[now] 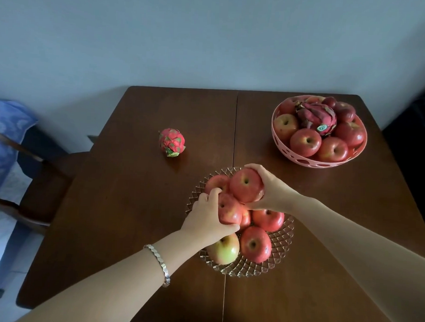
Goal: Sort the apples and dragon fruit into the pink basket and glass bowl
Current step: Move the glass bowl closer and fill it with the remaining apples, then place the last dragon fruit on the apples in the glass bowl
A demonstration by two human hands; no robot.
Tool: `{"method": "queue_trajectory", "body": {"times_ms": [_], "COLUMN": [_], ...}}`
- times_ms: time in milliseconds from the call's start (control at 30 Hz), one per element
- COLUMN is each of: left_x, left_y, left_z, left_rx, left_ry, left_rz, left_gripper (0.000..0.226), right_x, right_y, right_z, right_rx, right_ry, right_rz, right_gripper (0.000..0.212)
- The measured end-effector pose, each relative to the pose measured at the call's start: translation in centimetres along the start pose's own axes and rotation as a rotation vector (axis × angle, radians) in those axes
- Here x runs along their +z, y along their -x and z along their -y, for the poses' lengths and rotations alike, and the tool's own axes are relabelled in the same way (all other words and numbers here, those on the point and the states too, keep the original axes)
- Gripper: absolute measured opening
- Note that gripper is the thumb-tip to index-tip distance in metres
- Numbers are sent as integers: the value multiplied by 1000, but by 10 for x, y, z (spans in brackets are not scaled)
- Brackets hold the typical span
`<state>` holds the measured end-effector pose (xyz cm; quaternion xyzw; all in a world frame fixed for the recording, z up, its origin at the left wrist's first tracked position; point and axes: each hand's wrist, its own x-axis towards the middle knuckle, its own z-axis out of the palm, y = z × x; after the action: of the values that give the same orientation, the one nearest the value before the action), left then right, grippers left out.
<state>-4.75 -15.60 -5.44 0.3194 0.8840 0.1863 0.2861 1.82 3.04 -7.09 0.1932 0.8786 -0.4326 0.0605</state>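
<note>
A cut-glass bowl [279,257] near the table's front holds several red apples. My left hand [207,218] is closed around one red apple [230,210] in the bowl. My right hand [272,191] grips another red apple [245,185] at the bowl's far side. A pink basket [301,161] at the back right holds several apples and a dark dragon fruit [317,116] on top. A smaller pink dragon fruit [171,141] lies alone on the table, left of centre.
The dark wooden table [121,217] has a seam running front to back. A wooden chair [45,178] with blue cloth stands at the left. A pale wall is behind the table, and something dark stands at the right edge.
</note>
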Motion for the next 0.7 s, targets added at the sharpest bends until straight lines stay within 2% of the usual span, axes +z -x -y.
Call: {"method": "queue_trajectory", "body": {"times_ms": [100, 333, 533, 700], "left_x": [-1, -6, -5, -10], "left_y": [-2, -3, -4, -7], "left_z": [0, -1, -1, -1], "left_rx": [-5, -9, -4, 17], "left_ry": [-11, 16, -18, -13], "left_rz": [-1, 14, -1, -5], "left_gripper": [78, 72, 73, 71], "right_x": [1, 7, -5, -10], "right_y": [4, 20, 20, 22], "right_z": [-3, -10, 6, 11], "right_rx": [-12, 32, 153, 149], "right_ry": [-5, 2, 240, 247], "right_rz": [4, -108, 24, 104], "right_gripper": [98, 88, 95, 117]}}
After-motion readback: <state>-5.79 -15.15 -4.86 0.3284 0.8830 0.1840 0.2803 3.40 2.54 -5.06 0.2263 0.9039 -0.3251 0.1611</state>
